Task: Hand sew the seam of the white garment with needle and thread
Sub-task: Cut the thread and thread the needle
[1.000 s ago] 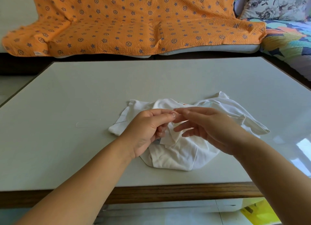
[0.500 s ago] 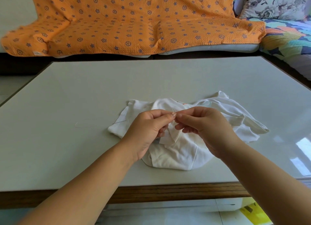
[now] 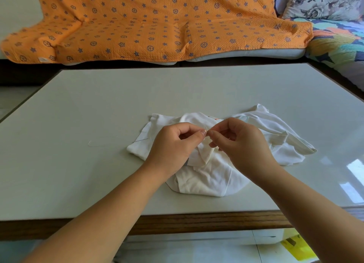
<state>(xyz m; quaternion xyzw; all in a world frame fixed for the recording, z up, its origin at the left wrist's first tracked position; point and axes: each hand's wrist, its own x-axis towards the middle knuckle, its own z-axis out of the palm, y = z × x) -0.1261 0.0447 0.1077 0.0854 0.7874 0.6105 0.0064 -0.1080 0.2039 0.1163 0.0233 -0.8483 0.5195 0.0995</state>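
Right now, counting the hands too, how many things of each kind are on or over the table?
2 hands: left hand, right hand, both pinching a raised fold
1 white garment
1 needle
1 thread
Total: 5

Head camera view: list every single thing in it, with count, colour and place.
table: one, pale grey top, brown wooden edge, fills the middle
garment: one, white, crumpled on the table's near centre
thread: one pale loop, on the table left of the garment
blanket: one, orange with blue stars, over the sofa behind the table
pillow: one, grey floral, top right
quilt: one, multicoloured, right of the blanket
yellow object: one, on the floor, bottom right; cut off, unidentifiable
left grip: one hand, pinching a raised garment fold
right grip: one hand, pinching the same fold, fingertips meeting the left's
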